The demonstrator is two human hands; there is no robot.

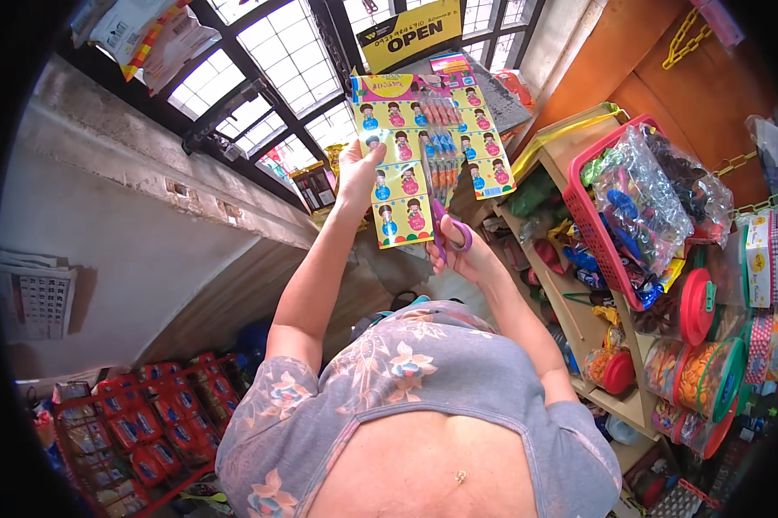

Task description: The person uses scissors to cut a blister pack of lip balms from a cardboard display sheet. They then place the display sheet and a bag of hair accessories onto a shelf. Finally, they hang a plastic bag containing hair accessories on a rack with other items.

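Left hand [359,168] grips the card sheet [432,151]; right hand [462,250] below grips purple scissors [449,231].

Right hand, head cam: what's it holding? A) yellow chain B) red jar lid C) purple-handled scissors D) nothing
C: the right hand has its fingers through purple-handled scissors, blades pointing up into the yellow display card that the left hand grips at its edge.
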